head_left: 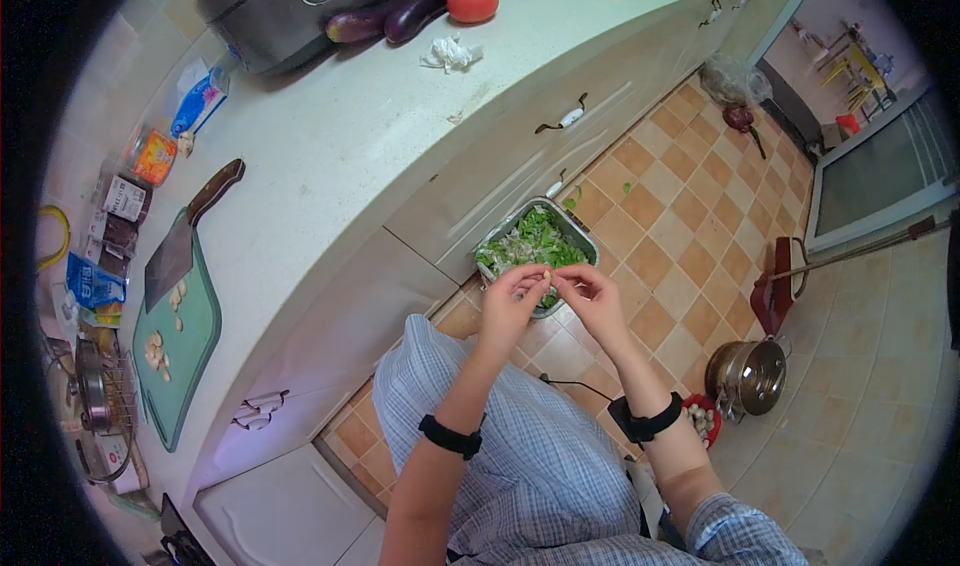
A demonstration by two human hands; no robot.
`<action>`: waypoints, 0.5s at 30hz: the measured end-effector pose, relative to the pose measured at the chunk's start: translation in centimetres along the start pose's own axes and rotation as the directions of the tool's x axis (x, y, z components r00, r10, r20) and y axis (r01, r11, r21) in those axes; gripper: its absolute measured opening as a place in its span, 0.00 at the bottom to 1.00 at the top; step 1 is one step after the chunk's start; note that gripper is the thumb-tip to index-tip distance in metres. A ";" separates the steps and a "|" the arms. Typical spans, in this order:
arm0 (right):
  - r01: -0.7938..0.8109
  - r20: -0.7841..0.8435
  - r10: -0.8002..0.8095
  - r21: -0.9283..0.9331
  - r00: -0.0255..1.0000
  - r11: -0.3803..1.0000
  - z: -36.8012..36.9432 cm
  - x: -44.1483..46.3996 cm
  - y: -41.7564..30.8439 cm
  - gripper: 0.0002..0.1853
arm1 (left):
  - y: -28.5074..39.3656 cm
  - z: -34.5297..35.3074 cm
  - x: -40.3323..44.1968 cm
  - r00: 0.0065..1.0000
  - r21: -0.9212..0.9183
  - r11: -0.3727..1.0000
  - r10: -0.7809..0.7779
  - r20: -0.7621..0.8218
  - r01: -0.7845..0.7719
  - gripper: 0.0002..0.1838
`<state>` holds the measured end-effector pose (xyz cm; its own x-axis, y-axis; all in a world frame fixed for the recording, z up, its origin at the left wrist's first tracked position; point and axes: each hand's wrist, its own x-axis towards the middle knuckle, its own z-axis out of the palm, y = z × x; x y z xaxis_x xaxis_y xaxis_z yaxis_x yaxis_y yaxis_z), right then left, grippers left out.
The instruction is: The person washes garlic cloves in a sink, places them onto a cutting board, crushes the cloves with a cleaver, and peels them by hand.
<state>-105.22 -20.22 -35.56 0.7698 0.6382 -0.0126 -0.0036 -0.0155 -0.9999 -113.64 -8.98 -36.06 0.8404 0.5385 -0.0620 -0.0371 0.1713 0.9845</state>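
Both my hands meet above a bin (pixel 586 238) of green leafy scraps (pixel 530 236) on the floor. My left hand (pixel 514 296) pinches a small pale piece, which looks like a garlic clove (pixel 547 277), from the left side. My right hand (pixel 588 291) has its fingertips on the same piece from the right. On the counter at the left, a green cutting board (pixel 195 366) bears several peeled cloves (pixel 157 354) and the blade of a knife (pixel 172 256), whose wooden handle points away.
The white counter (pixel 330 156) holds a black pot (pixel 290 16), eggplants (pixel 420 8), a tomato (pixel 472 3) and crumpled tissue (pixel 452 55). On the tiled floor at the right are a steel pot (pixel 745 376) and a red bowl (pixel 703 421). Cabinet handles (pixel 566 116) stick out.
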 end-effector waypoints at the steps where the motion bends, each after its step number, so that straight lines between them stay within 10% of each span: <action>1: -0.001 -0.001 0.001 0.000 1.000 1.000 0.0 0.0 -0.3 0.07 | 0.4 0.1 -0.1 1.000 0.000 1.000 -0.001 0.001 0.001 0.11; 6: 0.109 0.031 -0.106 -0.135 0.994 0.985 -0.2 0.1 -1.3 0.06 | 2.1 0.5 -0.4 0.941 0.549 0.783 0.338 0.020 -0.293 0.08; 15: 0.016 0.085 -0.016 0.002 0.996 1.000 -0.9 0.1 -1.7 0.06 | 3.1 1.1 -0.8 0.922 0.572 0.748 0.385 0.040 -0.337 0.07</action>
<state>-104.57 -20.83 -33.89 0.7128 0.7013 0.0030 0.0077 -0.0035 -1.0000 -113.83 -9.80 -32.73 0.7820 0.5296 0.3286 -0.0017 -0.5254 0.8509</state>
